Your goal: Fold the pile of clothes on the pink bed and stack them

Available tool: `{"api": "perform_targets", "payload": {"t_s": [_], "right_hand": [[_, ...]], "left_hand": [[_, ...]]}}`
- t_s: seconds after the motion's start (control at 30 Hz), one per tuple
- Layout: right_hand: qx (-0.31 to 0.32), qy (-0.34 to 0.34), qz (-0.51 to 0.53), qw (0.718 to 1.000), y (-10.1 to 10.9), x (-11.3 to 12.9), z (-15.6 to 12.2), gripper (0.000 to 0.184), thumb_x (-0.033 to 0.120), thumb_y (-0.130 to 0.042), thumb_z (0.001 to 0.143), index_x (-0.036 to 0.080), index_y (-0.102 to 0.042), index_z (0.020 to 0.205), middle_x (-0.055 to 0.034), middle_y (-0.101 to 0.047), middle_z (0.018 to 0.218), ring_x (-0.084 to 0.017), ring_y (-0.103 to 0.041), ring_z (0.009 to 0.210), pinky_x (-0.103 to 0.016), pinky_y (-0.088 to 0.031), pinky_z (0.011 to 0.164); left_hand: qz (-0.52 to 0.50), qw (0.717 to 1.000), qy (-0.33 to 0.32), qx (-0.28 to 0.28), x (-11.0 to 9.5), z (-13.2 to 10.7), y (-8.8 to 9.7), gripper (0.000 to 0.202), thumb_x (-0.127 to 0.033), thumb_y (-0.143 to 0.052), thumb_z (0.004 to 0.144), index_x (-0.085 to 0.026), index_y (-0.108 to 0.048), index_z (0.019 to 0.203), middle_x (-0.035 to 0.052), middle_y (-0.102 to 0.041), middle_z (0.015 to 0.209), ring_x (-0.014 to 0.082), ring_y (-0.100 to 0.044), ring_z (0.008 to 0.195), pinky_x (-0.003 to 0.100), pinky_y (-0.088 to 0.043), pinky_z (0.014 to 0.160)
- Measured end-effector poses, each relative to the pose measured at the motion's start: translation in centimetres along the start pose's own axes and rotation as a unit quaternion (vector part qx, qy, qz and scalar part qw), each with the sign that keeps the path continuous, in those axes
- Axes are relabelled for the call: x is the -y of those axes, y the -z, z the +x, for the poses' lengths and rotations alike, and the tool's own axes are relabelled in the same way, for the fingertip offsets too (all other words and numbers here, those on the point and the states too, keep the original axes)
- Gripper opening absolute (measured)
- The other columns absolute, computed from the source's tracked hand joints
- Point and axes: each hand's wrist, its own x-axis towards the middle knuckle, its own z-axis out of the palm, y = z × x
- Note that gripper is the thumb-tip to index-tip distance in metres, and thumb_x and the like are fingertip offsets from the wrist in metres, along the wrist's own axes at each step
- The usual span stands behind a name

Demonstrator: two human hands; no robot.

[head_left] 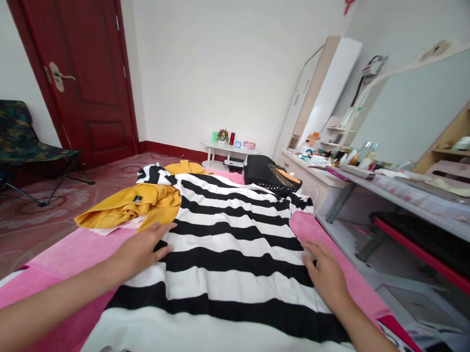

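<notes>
Black-and-white striped shirt (232, 260), lower end cropped, between left hand (145, 247) and right hand (327, 271), thumbs parted from fingers.

Soft, bright light fills the frame, its source out of view, with the wall (223, 68) at upper centre brightest. Shadows are faint, the space under the desk (392, 198) at right dimmer. Pale stripes on the shirt (232, 266) wash out toward the bottom. Wide-angle stretch tilts the door (79, 63) at upper left and the cabinet (318, 91) at upper right. The right edge looks smeared; the upper right corner darkens.
</notes>
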Motion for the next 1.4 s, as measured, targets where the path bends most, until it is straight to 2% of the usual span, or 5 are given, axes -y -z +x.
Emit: {"api": "perform_targets", "payload": {"t_s": [0.3,0.57,0.97,1.17,1.4], "right_hand": [[0.107,-0.100,0.054,0.988,1.7,-1.2,-0.8,0.061,0.046,-0.055,0.073,0.019,-0.050,0.127,-0.0118,-0.064,0.116,-0.031,-0.059,0.109,-0.041,-0.047,0.089],[0.185,-0.138,0.275,0.933,8.2,-0.1,-2.5,0.045,0.056,-0.063,0.065,0.028,-0.069,0.100,-0.0044,-0.068,0.111,-0.028,-0.062,0.104,-0.035,-0.049,0.090],[0.329,-0.108,0.282,0.895,7.3,-1.4,-5.4,0.032,0.051,-0.065,0.063,0.025,-0.071,0.082,-0.0025,-0.068,0.077,-0.023,-0.062,0.075,-0.029,-0.049,0.068],[0.350,-0.078,0.192,0.914,9.7,-3.4,-5.2,0.031,0.043,-0.069,0.057,0.034,-0.075,0.085,-0.0059,-0.070,0.085,-0.026,-0.063,0.074,-0.034,-0.050,0.067],[0.244,0.036,0.092,0.965,7.9,0.7,6.6,0.025,0.039,-0.056,0.075,0.025,-0.074,0.087,-0.0056,-0.072,0.091,-0.024,-0.065,0.079,-0.032,-0.048,0.070]], "left_hand": [[-0.298,0.948,0.054,0.102,-0.5,-2.3,1.3,0.046,-0.052,-0.055,0.074,-0.025,-0.062,0.110,0.0016,-0.068,0.105,0.0245,-0.061,0.100,0.035,-0.048,0.087],[-0.440,0.871,0.165,0.143,0.0,-2.7,6.7,0.044,-0.062,-0.066,0.062,-0.030,-0.066,0.092,-0.0087,-0.070,0.085,0.0155,-0.062,0.076,0.026,-0.048,0.070],[-0.170,0.966,0.098,0.169,3.6,-3.5,3.7,0.017,-0.031,-0.056,0.061,-0.034,-0.070,0.069,-0.0118,-0.069,0.070,0.0175,-0.060,0.069,0.030,-0.046,0.068],[0.085,0.975,0.047,0.202,0.2,-1.0,6.6,0.011,-0.027,-0.060,0.054,-0.029,-0.069,0.059,-0.0021,-0.067,0.074,0.0257,-0.060,0.071,0.039,-0.045,0.071],[0.030,0.989,-0.107,0.099,-9.6,10.6,5.1,0.024,-0.034,-0.051,0.080,-0.024,-0.070,0.092,0.0045,-0.068,0.095,0.0225,-0.062,0.090,0.030,-0.045,0.080]]}}
